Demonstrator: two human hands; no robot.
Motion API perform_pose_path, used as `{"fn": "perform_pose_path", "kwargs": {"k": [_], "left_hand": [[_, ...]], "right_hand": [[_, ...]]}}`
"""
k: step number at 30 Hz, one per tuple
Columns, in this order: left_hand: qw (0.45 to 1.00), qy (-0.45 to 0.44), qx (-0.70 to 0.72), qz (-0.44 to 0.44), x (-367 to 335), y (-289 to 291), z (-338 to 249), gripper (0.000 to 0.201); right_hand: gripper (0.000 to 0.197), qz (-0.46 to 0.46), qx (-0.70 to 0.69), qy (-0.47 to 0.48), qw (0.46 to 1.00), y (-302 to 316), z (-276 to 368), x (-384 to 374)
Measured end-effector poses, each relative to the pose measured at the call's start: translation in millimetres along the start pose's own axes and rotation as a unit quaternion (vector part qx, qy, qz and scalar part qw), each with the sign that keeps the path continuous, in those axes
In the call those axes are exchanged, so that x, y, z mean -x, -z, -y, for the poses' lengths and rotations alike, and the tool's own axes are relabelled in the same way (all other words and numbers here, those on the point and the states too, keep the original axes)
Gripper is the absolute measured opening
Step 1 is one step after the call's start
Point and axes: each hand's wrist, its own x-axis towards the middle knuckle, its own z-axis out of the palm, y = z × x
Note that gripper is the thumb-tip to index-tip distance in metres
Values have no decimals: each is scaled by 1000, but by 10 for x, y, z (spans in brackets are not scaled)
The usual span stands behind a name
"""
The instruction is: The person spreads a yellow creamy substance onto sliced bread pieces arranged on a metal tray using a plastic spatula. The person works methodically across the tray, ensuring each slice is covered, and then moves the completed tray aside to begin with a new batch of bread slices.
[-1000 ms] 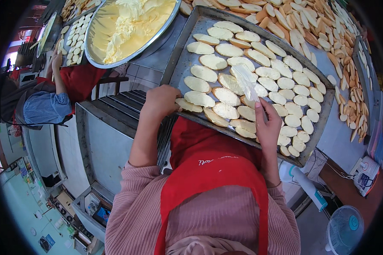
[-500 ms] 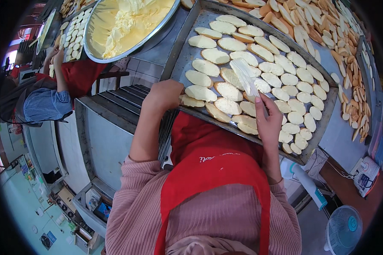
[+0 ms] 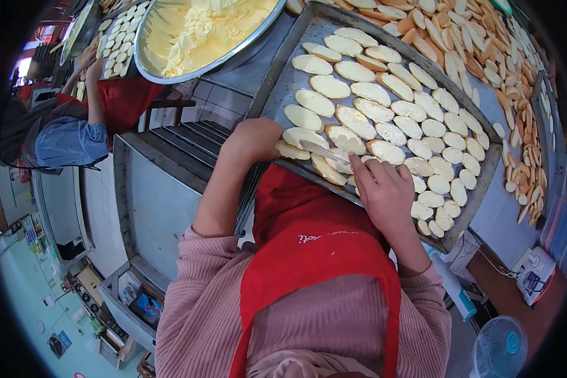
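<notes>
A metal baking tray (image 3: 268, 79) lies slanted in front of me, lined with several rows of oval bread slices (image 3: 372, 110) coated in pale yellow spread. My left hand (image 3: 255, 140) is closed on the tray's near left rim, its fingertips mostly hidden. Pinched in my right hand (image 3: 384, 189) is a pale, flat spatula (image 3: 324, 152), low over the tray. Its blade points left and touches the coated slices near the front edge.
A big metal bowl (image 3: 146, 53) of yellow cream stands beyond the tray at left. Loose bread slices (image 3: 441, 31) are heaped at the far right. Left are a dark slatted rack (image 3: 189, 151) and a co-worker (image 3: 69, 135); a fan (image 3: 501, 346) stands lower right.
My right hand has moved the spatula left and nearer, from the tray's middle to slices at its front edge. My left hand stays at the rim.
</notes>
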Motion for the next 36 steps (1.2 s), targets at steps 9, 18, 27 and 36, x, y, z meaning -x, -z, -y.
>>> {"fn": "perform_pose_path", "kwargs": {"k": [9,18,27,36], "left_hand": [[997,-77,-25,-18,111,158,75,36],[989,-101,-29,100,-86,368,112,39],[984,-106,-13,144,-155,389,189,42],[973,-144,18,182,-234,337,239,43]], "right_hand": [[24,-5,-26,-33,999,-179,-7,-116],[21,1,-64,-41,997,-157,67,-150],[26,16,-42,-16,999,-250,164,-75],[25,22,-51,-74,996,-77,190,-89]]}}
